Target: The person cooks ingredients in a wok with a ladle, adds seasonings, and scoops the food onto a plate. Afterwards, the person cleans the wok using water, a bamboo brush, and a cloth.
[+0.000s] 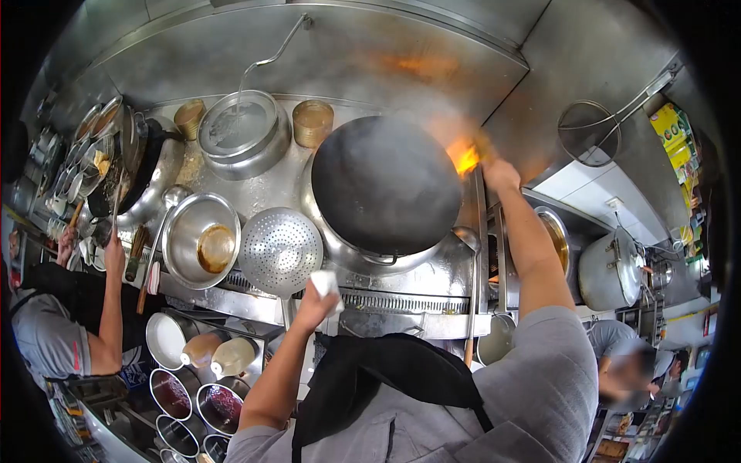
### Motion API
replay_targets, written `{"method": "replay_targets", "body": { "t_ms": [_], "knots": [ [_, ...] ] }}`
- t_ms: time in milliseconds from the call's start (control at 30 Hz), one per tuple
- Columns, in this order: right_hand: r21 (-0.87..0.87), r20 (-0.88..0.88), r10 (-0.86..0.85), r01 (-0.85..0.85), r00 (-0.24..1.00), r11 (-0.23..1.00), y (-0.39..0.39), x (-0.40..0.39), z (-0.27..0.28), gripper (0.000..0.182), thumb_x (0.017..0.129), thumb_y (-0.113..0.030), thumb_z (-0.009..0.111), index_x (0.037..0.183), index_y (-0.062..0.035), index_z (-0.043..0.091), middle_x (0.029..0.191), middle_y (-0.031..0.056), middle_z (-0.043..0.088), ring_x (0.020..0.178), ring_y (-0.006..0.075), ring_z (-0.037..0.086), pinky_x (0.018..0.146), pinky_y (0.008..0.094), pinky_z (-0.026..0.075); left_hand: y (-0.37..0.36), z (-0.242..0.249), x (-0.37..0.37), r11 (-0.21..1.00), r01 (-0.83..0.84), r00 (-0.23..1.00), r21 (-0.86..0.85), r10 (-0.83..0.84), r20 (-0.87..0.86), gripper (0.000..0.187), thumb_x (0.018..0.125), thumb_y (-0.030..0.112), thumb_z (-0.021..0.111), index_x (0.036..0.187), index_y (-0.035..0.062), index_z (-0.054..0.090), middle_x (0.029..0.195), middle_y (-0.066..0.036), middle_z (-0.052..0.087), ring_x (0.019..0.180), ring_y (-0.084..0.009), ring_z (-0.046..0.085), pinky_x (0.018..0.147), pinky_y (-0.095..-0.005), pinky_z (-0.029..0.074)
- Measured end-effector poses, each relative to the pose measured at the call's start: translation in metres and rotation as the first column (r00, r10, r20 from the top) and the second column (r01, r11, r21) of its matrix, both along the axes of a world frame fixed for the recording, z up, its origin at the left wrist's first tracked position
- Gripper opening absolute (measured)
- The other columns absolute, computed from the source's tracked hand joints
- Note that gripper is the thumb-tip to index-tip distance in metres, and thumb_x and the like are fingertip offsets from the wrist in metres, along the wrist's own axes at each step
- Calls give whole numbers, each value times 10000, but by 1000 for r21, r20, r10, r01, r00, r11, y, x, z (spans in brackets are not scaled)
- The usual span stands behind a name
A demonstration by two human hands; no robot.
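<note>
A large dark wok [386, 185] sits on the burner in front of me, with smoke over it. My right hand [503, 174] is closed at its far right side, beside an orange flame [465, 157]. A brownish thing shows at the fingers, but its kind is blurred. My left hand [315, 305] is closed on a folded white cloth [325, 287], near the stove's front edge. Just beyond it lies a round perforated skimmer [281, 251]. Right of the wok a ladle [466, 238] rests with its handle toward me.
Left of the skimmer is a steel bowl [202, 241] with brown residue. A lidded pot [243, 137] and a tin can [312, 123] stand behind. Below left are squeeze bottles [234, 356] and several steel containers. A co-worker [58, 332] works at the left; another person is at right.
</note>
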State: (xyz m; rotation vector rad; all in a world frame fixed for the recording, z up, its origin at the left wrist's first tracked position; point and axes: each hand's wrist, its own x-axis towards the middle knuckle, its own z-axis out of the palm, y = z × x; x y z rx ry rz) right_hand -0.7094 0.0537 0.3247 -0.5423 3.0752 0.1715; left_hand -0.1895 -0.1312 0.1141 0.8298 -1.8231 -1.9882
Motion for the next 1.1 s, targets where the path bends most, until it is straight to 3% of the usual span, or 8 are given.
{"method": "replay_targets", "body": {
  "t_ms": [67,200,333,467,633,833,900,1100],
  "knots": [
    [-700,287,-195,344,938,626,7,26,45,549,989,-474,484,1447,-185,394,1085,117,686,905,286,682,835,445,557,-6,-15,26,991,84,991,-107,-72,111,586,775,182,731,1271,8,470,1138,-202,587,1045,-332,583,934,-428,472],
    [-931,220,22,203,975,303,71,64,-38,537,1016,-464,459,1476,-196,383,1084,118,644,901,301,640,764,464,551,16,-33,49,855,320,804,-409,-16,594,582,731,196,766,1238,30,535,1152,-264,582,1039,-441,569,916,-496,472],
    [-647,473,-10,355,881,674,149,213,-147,667,998,-525,442,1424,-11,448,1424,159,498,1315,275,460,1106,415,350,31,-52,53,803,239,823,-546,131,553,680,706,212,809,1306,79,520,1108,-239,615,1058,-428,577,905,-504,471],
    [-530,814,13,734,581,424,191,319,-224,593,961,-377,634,1393,0,481,1174,140,635,1026,206,618,868,350,508,38,-24,52,869,207,808,-451,108,579,765,693,232,824,1359,91,475,1066,-201,652,1062,-429,575,924,-497,453],
    [-186,963,259,863,66,470,230,318,-207,656,995,-599,403,1445,-122,411,1226,146,625,1039,300,630,803,467,526,66,-5,58,695,39,906,-718,278,318,858,732,177,807,1447,20,358,1249,-291,536,1126,-441,529,967,-527,412],
    [-78,975,64,56,211,995,291,326,-255,675,893,-400,622,1438,-46,438,1131,173,696,934,260,682,813,452,538,150,-4,118,867,-69,867,-494,297,400,444,809,75,703,1200,-36,523,1156,-199,591,1108,-334,579,934,-408,477],
    [-107,840,233,-272,490,956,300,342,-336,649,916,-360,548,1467,-53,393,1165,180,690,1026,306,679,878,429,535,180,-38,135,953,-93,797,-289,245,552,457,806,107,712,1204,-42,542,1129,-190,630,1070,-321,611,909,-411,502],
    [211,923,-80,-323,375,922,249,350,-423,611,921,-375,449,1467,-106,407,1401,170,538,1274,335,531,1062,447,420,230,-143,191,989,149,604,6,-96,791,528,789,241,754,1219,-15,585,1184,-198,657,1083,-319,651,945,-389,508]
  ]
}}
